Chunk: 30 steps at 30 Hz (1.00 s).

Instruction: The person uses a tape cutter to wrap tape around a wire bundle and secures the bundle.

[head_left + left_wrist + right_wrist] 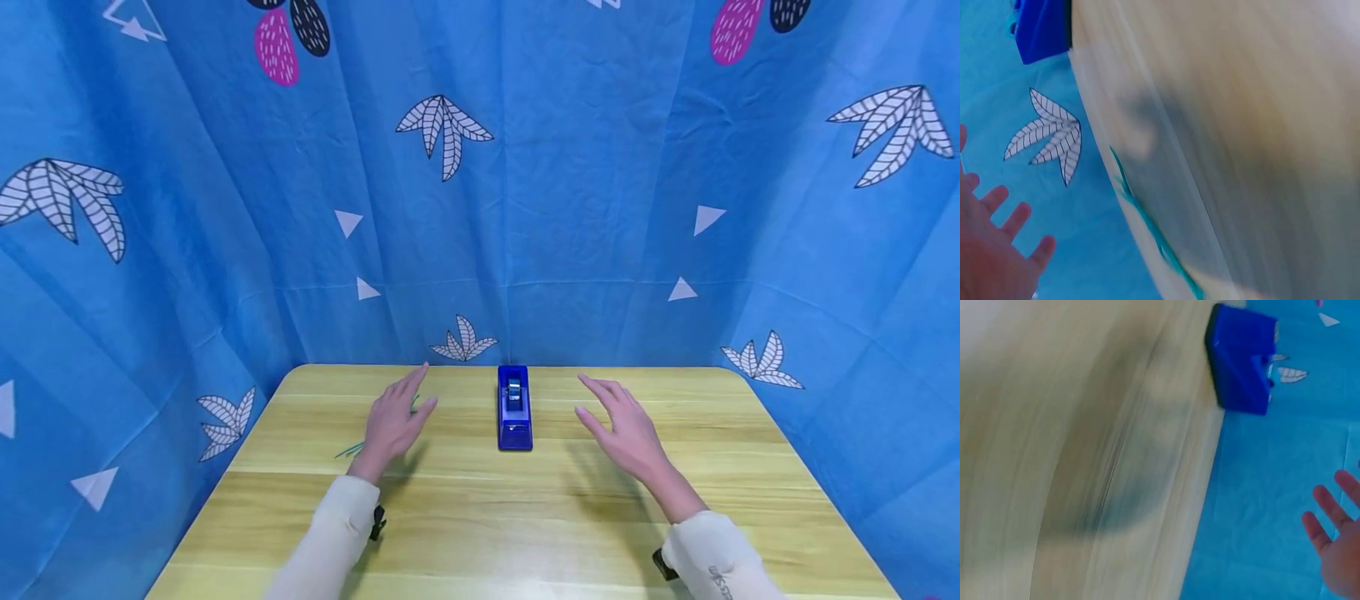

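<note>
A blue tape dispenser stands upright toward the far middle of the wooden table, with a small roll in its upper part. To its left, my left hand hovers over the table with fingers extended and thumb apart, holding nothing. Thin green strips lie on the table beneath that hand; in the head view it hides their middle. My right hand is raised to the right of the dispenser, its fingers spread and bare of any object. Both hands are apart from the dispenser.
The light wooden table has rounded far corners. A blue patterned curtain hangs behind it and along both sides. Dark straps or devices show at both wrists, below the white sleeves.
</note>
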Motion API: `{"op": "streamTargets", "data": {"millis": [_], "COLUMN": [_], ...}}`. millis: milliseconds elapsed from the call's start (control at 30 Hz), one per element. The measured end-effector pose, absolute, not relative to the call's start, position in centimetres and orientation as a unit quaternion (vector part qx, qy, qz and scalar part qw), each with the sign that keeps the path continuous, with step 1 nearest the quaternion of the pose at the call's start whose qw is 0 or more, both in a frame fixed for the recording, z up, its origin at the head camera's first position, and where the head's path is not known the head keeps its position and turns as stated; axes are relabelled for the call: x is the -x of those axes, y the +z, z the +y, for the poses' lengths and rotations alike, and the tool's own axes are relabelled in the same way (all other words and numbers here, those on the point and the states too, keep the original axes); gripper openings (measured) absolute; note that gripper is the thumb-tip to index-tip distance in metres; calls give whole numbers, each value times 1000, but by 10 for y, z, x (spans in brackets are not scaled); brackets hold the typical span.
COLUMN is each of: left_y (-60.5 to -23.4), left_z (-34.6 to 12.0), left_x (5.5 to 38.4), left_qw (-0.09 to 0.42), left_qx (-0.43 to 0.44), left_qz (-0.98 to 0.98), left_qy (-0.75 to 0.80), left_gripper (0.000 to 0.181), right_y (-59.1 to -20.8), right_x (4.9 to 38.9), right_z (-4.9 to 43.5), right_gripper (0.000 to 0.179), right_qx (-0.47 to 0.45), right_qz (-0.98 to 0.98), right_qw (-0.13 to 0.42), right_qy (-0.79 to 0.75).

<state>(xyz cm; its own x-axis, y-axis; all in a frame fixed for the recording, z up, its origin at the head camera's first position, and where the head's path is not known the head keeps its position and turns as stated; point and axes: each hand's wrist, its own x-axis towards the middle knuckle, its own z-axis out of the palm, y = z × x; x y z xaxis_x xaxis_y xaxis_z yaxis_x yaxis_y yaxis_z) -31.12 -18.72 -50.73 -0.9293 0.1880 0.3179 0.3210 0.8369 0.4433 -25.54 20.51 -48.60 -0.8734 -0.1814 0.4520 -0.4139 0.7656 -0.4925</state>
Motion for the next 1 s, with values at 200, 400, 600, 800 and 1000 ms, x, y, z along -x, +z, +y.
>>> {"op": "streamTargets", "data": {"millis": [200,400,600,800,1000], "left_y": [-511,-522,-529,-536,-540], "left_z": [-159,-132,-108,-92,-79], "left_x": [322,332,337,344,350], "left_qw": [85,52,16,-14,-40], "left_qx": [121,127,115,97,88], "left_qz": [-930,-902,-872,-859,-825], "left_qy": [-336,-409,-476,-502,-557], "left_gripper": [64,57,53,53,53], "right_y": [-486,-492,-506,-518,-522], "right_x": [268,278,284,289,292], "right_z": [179,156,140,128,118], "right_gripper": [41,33,37,39,40], "right_qx": [-129,-77,-27,9,31], "right_qz": [-882,-858,-854,-839,-815], "right_qw": [159,99,49,9,-21], "right_qy": [424,498,517,543,579]}}
